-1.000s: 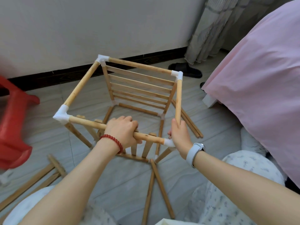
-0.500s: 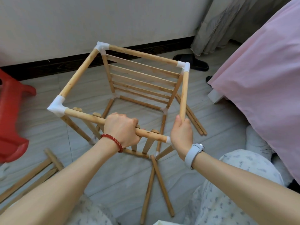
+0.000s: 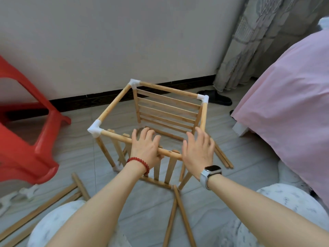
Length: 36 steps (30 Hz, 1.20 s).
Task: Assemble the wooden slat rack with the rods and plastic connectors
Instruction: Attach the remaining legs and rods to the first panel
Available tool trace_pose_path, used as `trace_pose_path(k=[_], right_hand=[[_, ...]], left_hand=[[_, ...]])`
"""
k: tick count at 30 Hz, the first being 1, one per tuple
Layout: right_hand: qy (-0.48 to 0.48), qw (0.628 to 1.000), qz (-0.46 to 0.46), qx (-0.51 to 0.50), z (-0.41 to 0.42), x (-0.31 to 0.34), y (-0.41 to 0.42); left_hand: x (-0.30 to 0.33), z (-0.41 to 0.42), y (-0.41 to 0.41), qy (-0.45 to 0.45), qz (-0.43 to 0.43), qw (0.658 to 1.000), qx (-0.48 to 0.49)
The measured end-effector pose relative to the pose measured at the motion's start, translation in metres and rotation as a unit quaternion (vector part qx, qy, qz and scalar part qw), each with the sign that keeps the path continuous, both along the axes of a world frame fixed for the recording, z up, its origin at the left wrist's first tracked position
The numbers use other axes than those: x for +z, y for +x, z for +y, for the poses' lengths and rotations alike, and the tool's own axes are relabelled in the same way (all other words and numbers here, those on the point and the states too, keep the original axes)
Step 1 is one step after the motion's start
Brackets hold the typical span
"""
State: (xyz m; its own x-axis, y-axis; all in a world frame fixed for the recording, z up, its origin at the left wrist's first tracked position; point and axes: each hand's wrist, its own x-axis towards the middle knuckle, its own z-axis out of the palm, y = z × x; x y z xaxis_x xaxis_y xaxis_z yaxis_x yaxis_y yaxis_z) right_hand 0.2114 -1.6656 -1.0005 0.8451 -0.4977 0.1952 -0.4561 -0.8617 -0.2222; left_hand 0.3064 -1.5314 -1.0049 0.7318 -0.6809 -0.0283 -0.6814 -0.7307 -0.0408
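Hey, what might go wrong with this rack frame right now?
Both the left hand and right hand are open over the near top rod, so the frame stands ungripped and may sway or tip. The near right corner is hidden under the right hand, so whether that joint is seated cannot be told.

A bedroom at home, with flat-pack work on the floor

This is a lived-in bedroom. A bed point(image 3: 292, 111) draped in a pink sheet fills the right side, and a grey patterned curtain point(image 3: 249, 41) hangs to the floor in the corner beside it. A black slipper point(image 3: 215, 98) lies by the curtain hem. The floor point(image 3: 142, 202) is pale tile, met by a plain white wall point(image 3: 106, 41) with a dark skirting strip. A red plastic stool point(image 3: 23, 136) stands at the left, and loose wooden rods point(image 3: 41, 209) lie scattered on the tiles around a half-built wooden rack point(image 3: 160, 118)
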Motion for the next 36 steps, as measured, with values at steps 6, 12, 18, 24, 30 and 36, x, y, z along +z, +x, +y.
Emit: trace_pose_path(k=[6, 12, 18, 24, 30, 36], right_hand=[[-0.051, 0.947, 0.22, 0.23, 0.014, 0.01, -0.001], [-0.059, 0.956, 0.155, 0.242, 0.014, 0.013, 0.026], [-0.038, 0.975, 0.087, 0.201, -0.001, 0.05, 0.069], [0.127, 0.981, 0.011, 0.145, -0.021, 0.082, 0.106], [0.387, 0.915, -0.083, 0.078, -0.028, 0.082, 0.122], [0.628, 0.768, -0.094, -0.085, -0.023, 0.023, 0.127]], left_hand=[[0.014, 0.021, -0.015, -0.055, 0.041, 0.991, 0.115], [0.034, 0.037, -0.007, -0.203, 0.113, 0.938, 0.256], [0.044, 0.052, 0.015, -0.273, 0.191, 0.895, 0.297], [0.041, 0.051, 0.04, -0.242, 0.203, 0.907, 0.277], [0.046, 0.048, 0.055, -0.227, 0.093, 0.94, 0.239], [0.03, 0.053, 0.061, -0.14, 0.102, 0.963, 0.205]])
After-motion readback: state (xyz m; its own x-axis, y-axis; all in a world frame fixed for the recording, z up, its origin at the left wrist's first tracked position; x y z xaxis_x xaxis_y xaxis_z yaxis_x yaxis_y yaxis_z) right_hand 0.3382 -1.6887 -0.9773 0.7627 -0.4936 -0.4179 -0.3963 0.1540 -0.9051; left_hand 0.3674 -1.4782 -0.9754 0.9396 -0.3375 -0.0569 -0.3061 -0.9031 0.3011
